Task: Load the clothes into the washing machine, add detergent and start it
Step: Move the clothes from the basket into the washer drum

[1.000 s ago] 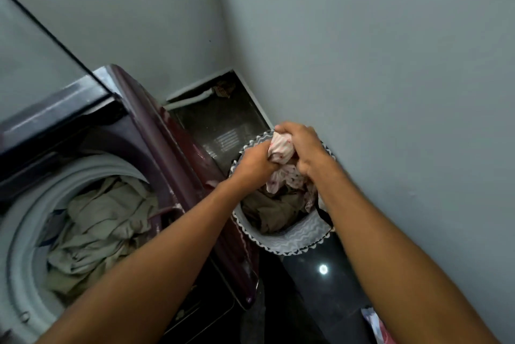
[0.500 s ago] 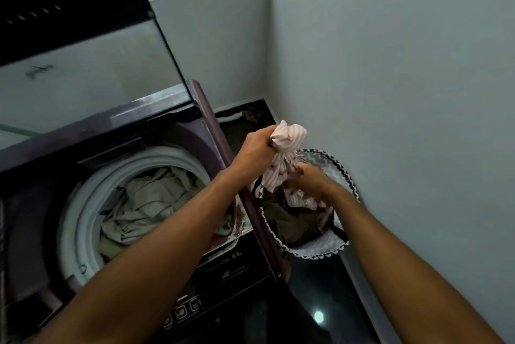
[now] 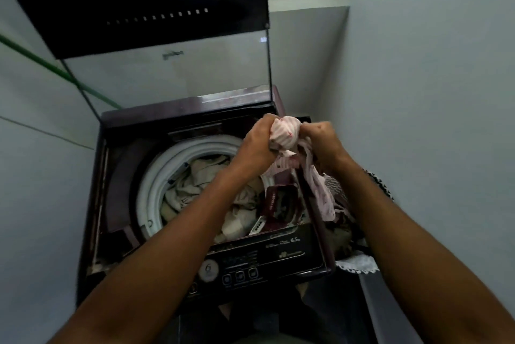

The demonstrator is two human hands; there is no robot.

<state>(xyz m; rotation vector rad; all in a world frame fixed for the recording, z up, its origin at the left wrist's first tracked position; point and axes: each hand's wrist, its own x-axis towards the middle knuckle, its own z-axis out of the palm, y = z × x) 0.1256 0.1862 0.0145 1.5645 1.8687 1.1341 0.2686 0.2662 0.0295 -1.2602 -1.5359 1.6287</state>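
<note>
Left hand [image 3: 257, 146] and right hand [image 3: 320, 139] both clamp the bunched pink garment [image 3: 285, 134], close together; held over the drum [image 3: 156, 173], lid [image 3: 156, 6] up, likely for dropping in. Tail trails toward the basket [image 3: 359, 264].

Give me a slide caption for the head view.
Both hands carry a pink garment over the open washer, partly loaded.

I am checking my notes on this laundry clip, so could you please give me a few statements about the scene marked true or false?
1. The washing machine lid is closed. False: it stands open.
2. Both the left hand and the right hand grip the pink striped garment. True.
3. The drum is empty. False: beige clothes lie in it.
4. The laundry basket stands to the right of the machine. True.
</note>
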